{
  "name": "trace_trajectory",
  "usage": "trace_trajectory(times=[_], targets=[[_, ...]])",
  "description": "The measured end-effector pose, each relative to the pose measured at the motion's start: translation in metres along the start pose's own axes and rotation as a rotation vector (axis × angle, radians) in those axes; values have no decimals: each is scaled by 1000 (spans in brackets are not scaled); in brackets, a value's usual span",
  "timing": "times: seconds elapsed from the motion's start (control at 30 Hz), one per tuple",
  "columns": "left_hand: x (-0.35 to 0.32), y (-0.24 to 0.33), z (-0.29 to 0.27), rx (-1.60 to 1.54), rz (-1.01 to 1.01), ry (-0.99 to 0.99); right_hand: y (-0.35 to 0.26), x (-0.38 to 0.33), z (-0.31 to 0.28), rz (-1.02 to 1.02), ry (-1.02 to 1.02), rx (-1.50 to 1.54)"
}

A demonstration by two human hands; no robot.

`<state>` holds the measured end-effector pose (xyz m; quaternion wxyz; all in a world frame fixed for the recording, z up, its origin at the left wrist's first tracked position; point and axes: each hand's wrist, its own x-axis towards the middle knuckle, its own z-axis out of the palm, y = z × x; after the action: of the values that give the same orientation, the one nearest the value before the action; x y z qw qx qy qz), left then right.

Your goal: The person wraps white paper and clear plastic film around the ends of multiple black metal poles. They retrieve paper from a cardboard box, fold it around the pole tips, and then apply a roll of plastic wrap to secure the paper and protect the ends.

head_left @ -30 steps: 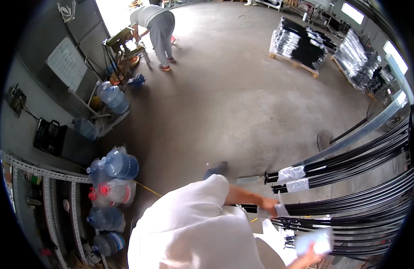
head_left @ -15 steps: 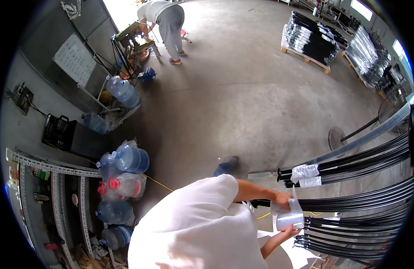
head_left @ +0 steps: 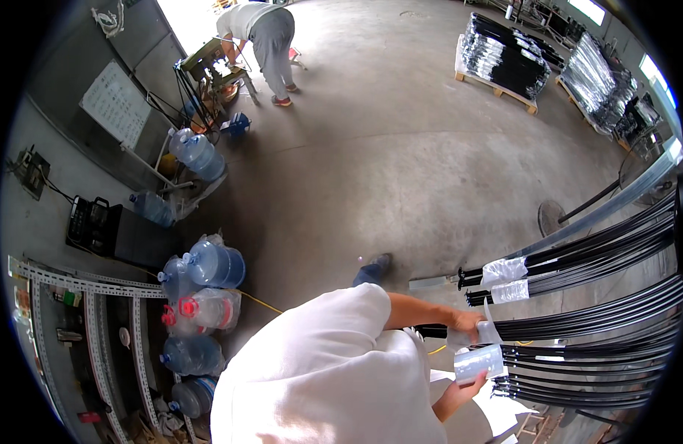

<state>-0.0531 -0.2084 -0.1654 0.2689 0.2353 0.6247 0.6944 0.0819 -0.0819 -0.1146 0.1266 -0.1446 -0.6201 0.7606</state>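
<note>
My right hand point(head_left: 462, 394) grips a roll of clear plastic film point(head_left: 478, 362) from below, its fingers at the roll's near right end. My left hand point(head_left: 469, 325) is closed on a loose piece of the film point(head_left: 488, 331) just above the roll, over the ends of a bundle of long black rods point(head_left: 578, 320). Part of the film lies behind my left fingers, so how far it wraps round the rods is hidden. More black rods point(head_left: 578, 370) run right beside the roll.
Farther off, another rod bundle point(head_left: 600, 248) has clear film point(head_left: 504, 272) round it. Water jugs point(head_left: 216, 264) and a metal rack point(head_left: 90, 283) stand at left. Another person point(head_left: 271, 48) bends over a machine at the far left. Wrapped pallets point(head_left: 504, 59) stand at the back right.
My right hand has moved slightly down and left, and the roll has tilted. The roll and my left hand have come a little apart. The whole view has shifted slightly.
</note>
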Motion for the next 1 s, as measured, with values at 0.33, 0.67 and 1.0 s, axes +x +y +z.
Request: trace_trajectory(times=[0.33, 0.67, 1.0], targets=[[-27, 31, 8, -68, -8, -16, -12, -27, 6, 291, -430, 520], [-24, 4, 5, -82, -10, -105, -1, -26, -4, 296, -494, 552], [-31, 18, 5, -167, -112, -129, -13, -27, -1, 275, -177, 834]])
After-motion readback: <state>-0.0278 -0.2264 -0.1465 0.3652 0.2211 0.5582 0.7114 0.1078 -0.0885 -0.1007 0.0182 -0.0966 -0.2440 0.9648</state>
